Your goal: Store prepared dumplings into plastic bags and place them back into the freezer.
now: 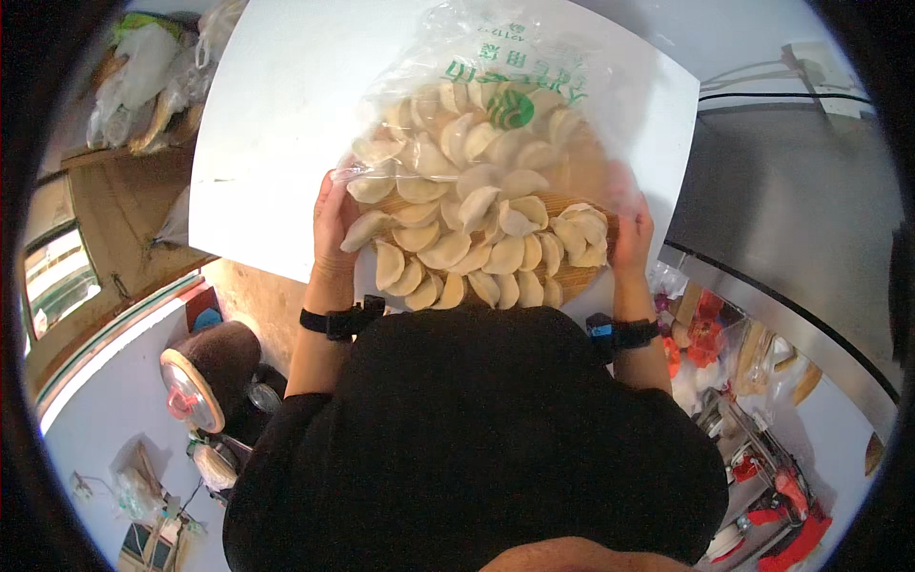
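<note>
A round, tan board of wood or bamboo (577,275) lies in front of me, covered with many pale, crescent-shaped dumplings (444,250). Its far half is under a clear plastic bag (457,43) with green print, and the bag's mouth crosses the dumplings. At the left rim, my left hand (336,218) holds the bag's edge beside the board. My right hand (632,232) does the same at the right rim, its upper part blurred behind the plastic. The fingertips of both hands are partly hidden.
A white tabletop (257,143) lies under the board. Plastic bags (139,79) are piled on a wooden cabinet (129,193) at left. A grey metal surface (779,179) stands at right, with a rack (758,443) below. A lidded pot (200,386) sits low at left.
</note>
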{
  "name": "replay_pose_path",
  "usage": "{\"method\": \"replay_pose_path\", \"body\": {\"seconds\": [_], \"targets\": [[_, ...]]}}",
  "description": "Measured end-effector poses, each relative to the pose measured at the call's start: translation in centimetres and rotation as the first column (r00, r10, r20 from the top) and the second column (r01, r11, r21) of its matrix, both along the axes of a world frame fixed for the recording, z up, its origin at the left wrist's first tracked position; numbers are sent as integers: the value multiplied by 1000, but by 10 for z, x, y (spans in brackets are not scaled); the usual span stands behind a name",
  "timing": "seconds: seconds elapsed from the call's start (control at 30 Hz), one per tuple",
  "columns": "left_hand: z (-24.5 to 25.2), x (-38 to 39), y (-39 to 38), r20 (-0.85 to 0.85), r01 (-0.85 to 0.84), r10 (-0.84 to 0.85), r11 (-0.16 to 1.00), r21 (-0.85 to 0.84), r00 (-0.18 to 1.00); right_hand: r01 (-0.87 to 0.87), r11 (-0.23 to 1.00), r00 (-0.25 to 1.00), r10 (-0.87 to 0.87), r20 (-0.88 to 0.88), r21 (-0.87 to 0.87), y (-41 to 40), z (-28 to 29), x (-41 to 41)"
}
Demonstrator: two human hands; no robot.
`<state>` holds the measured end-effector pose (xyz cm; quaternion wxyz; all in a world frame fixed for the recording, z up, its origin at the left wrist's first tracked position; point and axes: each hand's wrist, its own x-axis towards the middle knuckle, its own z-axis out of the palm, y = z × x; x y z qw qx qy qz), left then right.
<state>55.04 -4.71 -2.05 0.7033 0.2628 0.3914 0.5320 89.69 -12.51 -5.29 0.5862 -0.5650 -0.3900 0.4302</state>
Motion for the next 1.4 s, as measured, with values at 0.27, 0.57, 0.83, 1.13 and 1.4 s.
{"method": "replay_pose_path", "body": {"seconds": [0.27,0.57,0.83,1.13,1.4], "targets": [[-7,5,-34,-178,-126,132,991,47,975,74,996,995,-78,-61,-57,-7,-21,5],[-14,25,-29,-224,-267,295,952,148,929,173,984,972,-164,-169,43,9,9,-8],[24,29,-24,-317,-315,290,949,-29,903,59,989,962,-93,-258,-135,26,47,-3],[53,21,21,-325,-259,179,940,-224,929,-45,991,958,7,-288,-125,74,84,12],[111,28,16,-416,-154,-14,916,-369,909,-73,994,971,53,-232,-83,88,90,49]]}}
